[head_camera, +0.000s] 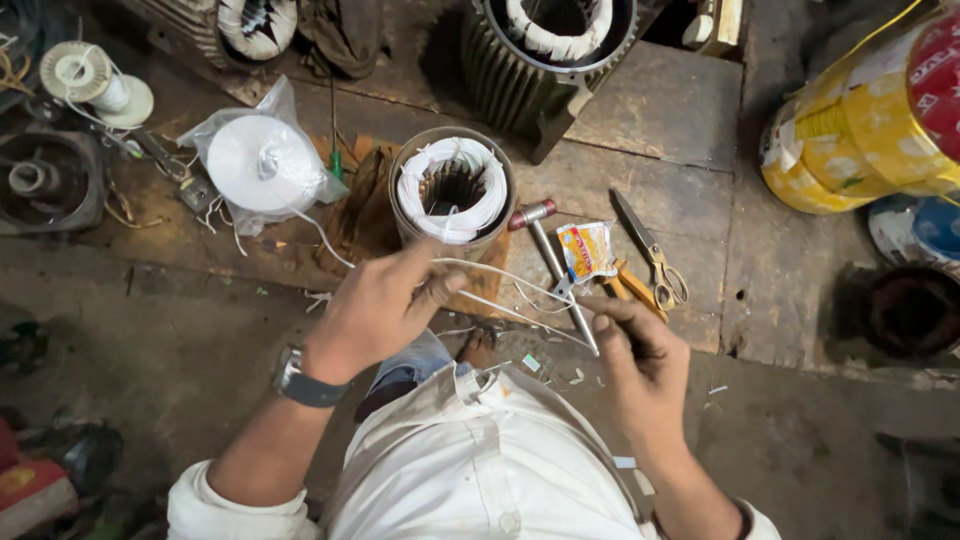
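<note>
My left hand (385, 305), with a watch on its wrist, pinches a thin white string (500, 275) just in front of a round motor stator (452, 190) wrapped in white tape. The string runs across to my right hand (635, 355), whose fingers are closed on its other end. A small hammer with a red-tipped head (545, 245) lies on the floor between my two hands. A large spool of white string in a clear plastic bag (262, 162) sits to the left of the stator.
Scissors (650, 250) and a small printed packet (585, 250) lie right of the hammer. A bigger finned motor housing (545, 60) stands behind. Yellow sacks (860, 130) sit at right, a white thread reel (95, 80) and dark metal parts (45, 180) at left.
</note>
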